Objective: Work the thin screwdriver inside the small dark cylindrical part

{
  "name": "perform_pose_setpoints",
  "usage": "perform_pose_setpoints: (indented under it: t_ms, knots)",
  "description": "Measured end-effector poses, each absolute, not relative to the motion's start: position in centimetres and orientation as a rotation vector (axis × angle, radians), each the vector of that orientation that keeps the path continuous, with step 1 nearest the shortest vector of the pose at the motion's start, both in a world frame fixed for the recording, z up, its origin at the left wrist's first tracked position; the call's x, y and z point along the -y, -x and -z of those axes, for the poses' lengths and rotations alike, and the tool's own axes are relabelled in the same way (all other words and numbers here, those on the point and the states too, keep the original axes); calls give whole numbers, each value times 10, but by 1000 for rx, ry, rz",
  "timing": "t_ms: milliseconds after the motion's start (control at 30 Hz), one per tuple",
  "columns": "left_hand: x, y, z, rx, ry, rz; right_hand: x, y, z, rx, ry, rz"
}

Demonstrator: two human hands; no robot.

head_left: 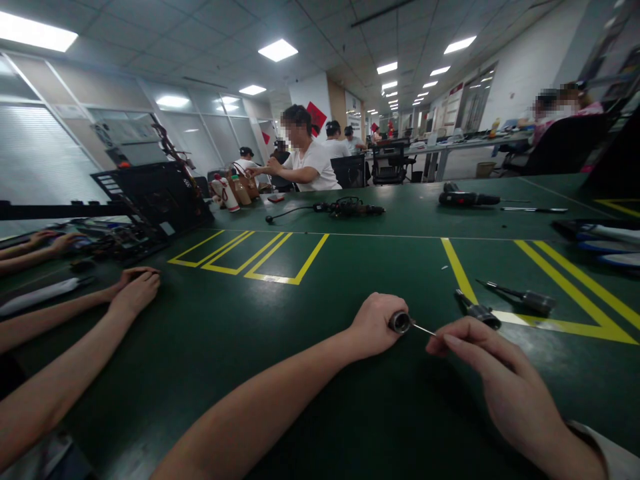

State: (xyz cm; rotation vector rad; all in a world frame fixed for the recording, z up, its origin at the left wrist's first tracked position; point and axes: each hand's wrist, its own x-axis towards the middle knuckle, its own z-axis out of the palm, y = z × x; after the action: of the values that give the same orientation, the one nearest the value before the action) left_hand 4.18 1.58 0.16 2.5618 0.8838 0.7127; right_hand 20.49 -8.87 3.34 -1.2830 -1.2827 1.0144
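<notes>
My left hand [377,325] is closed around a dark metal cylinder [401,323], whose hollow round end faces me. Just above the table, my right hand [493,363] pinches a thin shiny metal rod [424,329] between thumb and fingertips. The rod's far end reaches the side of the cylinder; whether it enters a hole there I cannot tell. Beyond my right hand lie two dark cylindrical parts with slender shafts, a nearer one [481,315] across the yellow tape and a farther one [537,302] inside the taped area.
Yellow tape [313,260] marks the green table [250,347]. Farther back lie a bundled black cable [347,207], a power drill [467,197] and a pen [534,210]. At left, a co-worker's hands [135,290] rest near black equipment [155,193]. Blue-and-white items [613,243] lie at right.
</notes>
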Motion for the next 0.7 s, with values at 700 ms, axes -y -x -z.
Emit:
perform_pose_setpoints:
  t_ms: [700]
  knots:
    - [-15,-43,-2,-939,-2593,-690,89,-206,-34,1385,1330,-1005]
